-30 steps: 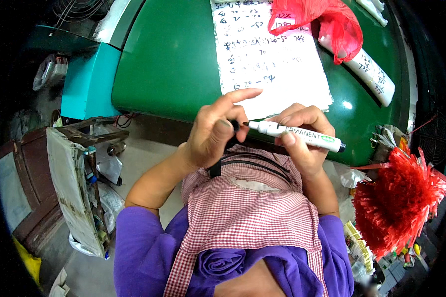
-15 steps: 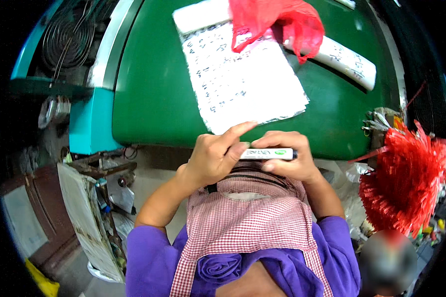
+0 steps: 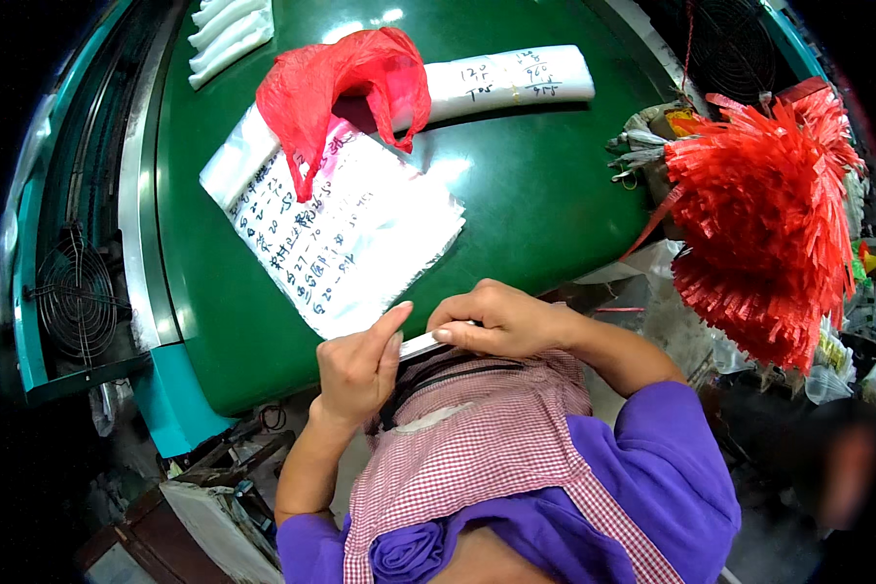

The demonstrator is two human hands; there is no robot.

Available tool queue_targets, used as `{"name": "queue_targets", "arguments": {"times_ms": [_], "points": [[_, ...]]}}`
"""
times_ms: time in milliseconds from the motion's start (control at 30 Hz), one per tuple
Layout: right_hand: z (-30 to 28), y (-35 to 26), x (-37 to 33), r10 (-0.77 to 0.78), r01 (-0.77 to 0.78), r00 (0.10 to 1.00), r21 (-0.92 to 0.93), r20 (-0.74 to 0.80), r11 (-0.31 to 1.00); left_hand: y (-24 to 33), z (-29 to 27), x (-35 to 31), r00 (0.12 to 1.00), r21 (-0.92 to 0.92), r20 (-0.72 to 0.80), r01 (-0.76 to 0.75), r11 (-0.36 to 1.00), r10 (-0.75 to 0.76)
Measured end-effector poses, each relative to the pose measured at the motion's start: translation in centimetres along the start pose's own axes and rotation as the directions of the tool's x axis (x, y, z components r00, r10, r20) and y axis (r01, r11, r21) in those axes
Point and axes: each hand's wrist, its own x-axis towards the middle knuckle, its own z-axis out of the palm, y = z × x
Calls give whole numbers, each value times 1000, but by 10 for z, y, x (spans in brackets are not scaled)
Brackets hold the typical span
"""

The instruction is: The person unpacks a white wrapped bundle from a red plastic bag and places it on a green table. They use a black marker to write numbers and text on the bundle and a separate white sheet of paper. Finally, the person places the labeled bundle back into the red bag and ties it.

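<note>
Both my hands are at the near edge of the green table, in front of my checked apron. A white marker pen [image 3: 419, 345] lies between them, its dark end now hidden by my right hand. My left hand [image 3: 353, 374] grips the pen's left end, with the index finger stretched out past it. My right hand [image 3: 496, 323] wraps the other end, thumb along the barrel. Just beyond my hands, a white plastic sheet [image 3: 355, 258] covered in black handwriting rests on the table. A crumpled red plastic bag [image 3: 380, 68] covers part of its far side.
Behind the sheet lies a white plastic roll [image 3: 511, 80] with writing on it. Several white rolled pieces [image 3: 229, 39] are at the far left of the green table [image 3: 555, 185]. A big bunch of red plastic strips [image 3: 759, 214] hangs at the right. A round fan guard [image 3: 76, 302] stands left.
The view has turned, so the table and sheet sit further left and the red strips come higher. Both hands stay on the pen, which is more covered by my right hand now.
</note>
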Motion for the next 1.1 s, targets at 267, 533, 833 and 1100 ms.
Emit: {"name": "queue_targets", "arguments": {"times_ms": [267,533,833,1100], "points": [[-18,-5,-24,115,-118,989,27,91,993,-1,-21,7,992,-137,37,127,982,-123],[14,29,-71,418,-353,900,-351,128,867,-23,-40,-59,900,-350,34,418,839,-434],[34,31,-56,314,-225,941,-462,125,858,-42,60,-107,761,-136,587,427,894,-274],[70,46,-21,266,-54,952,-769,153,637,-33,58,-106,920,-120,269,324,938,-283]]}}
